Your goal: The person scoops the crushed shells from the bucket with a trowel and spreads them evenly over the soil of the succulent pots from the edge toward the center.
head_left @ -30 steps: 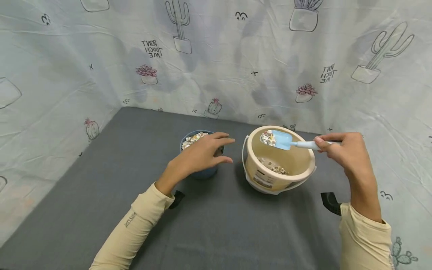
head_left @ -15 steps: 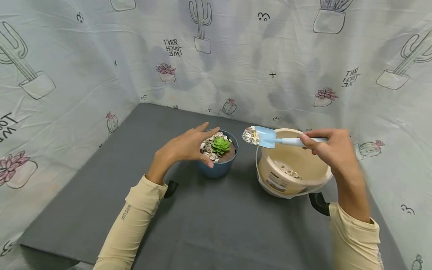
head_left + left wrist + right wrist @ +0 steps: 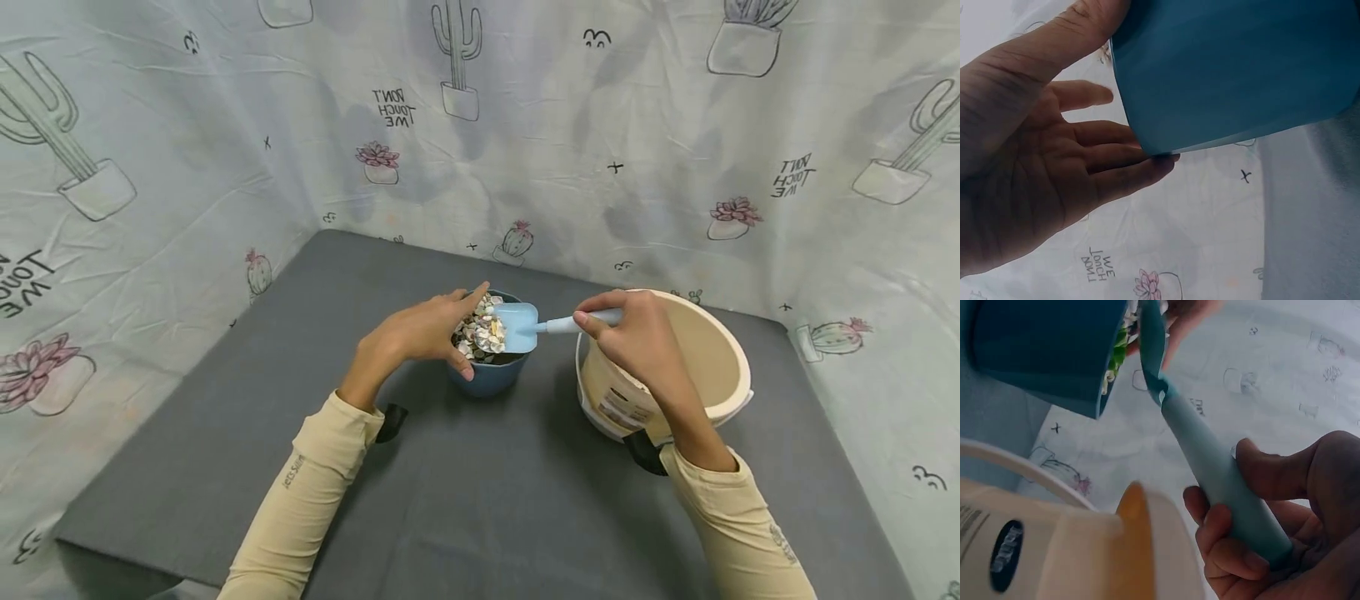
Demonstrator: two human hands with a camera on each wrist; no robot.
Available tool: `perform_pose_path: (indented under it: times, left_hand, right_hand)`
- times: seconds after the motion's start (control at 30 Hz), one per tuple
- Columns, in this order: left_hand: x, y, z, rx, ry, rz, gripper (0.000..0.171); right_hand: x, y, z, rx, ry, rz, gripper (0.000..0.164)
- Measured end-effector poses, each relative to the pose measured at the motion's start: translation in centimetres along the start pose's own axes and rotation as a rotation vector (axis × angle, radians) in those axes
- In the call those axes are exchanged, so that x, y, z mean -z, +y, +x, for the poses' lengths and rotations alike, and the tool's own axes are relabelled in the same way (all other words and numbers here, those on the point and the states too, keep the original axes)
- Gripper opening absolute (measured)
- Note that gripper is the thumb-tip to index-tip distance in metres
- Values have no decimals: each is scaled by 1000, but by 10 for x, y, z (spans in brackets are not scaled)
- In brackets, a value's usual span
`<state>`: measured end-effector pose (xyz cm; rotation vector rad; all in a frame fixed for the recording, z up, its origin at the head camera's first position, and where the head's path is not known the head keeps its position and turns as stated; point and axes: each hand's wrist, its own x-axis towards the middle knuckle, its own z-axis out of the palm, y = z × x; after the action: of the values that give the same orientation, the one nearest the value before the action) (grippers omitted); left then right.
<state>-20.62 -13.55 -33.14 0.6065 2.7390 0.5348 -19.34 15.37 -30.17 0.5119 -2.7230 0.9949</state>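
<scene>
My left hand [image 3: 420,333] spans the left side of a blue flowerpot [image 3: 491,383], thumb at the near rim and fingers at the far rim. In the left wrist view, the thumb and fingers lie on either side of the pot [image 3: 1229,75]. My right hand [image 3: 633,342] grips the pale handle of a light-blue garden trowel [image 3: 517,327]. The blade is over the pot, with a heap of small pale stones [image 3: 489,335] at its tip. Green succulent leaves [image 3: 1119,355] show at the pot's mouth in the right wrist view; from the head view the blade covers them.
A cream bucket [image 3: 723,367] with a white handle stands right of the pot, partly behind my right hand and forearm. Dark grey cloth [image 3: 480,500] covers the table. Cactus-printed sheeting [image 3: 555,125] hangs behind and at both sides.
My right hand has carried the loaded trowel leftward from over the bucket to over the flowerpot. My left hand has settled at the pot's rim. The head view has shifted.
</scene>
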Motion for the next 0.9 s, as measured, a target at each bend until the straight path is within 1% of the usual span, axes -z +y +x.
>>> perform_pose_path:
  times: [0.17, 0.37, 0.57, 0.7, 0.8, 0.9]
  left_hand:
    - [-3, -3, 1, -4, 34, -60, 137]
    - [-5, -9, -1, -27, 58, -80, 144]
    - [-6, -7, -1, -35, 58, -102, 147]
    - [-5, -7, -1, -8, 56, -123, 146]
    - [-5, -8, -2, 18, 34, -111, 145]
    - [-7, -7, -4, 35, 15, -103, 142]
  right_hand:
    - [-10, -10, -2, 87, 86, -66, 11]
    - [-20, -17, -5, 223, 145, -79, 10]
    - [-17, -19, -10, 315, 226, -70, 12]
    - [-15, -18, -10, 398, 264, -74, 14]
    - [-16, -17, -10, 470, 266, -81, 14]
    - [-17, -16, -12, 522, 274, -75, 14]
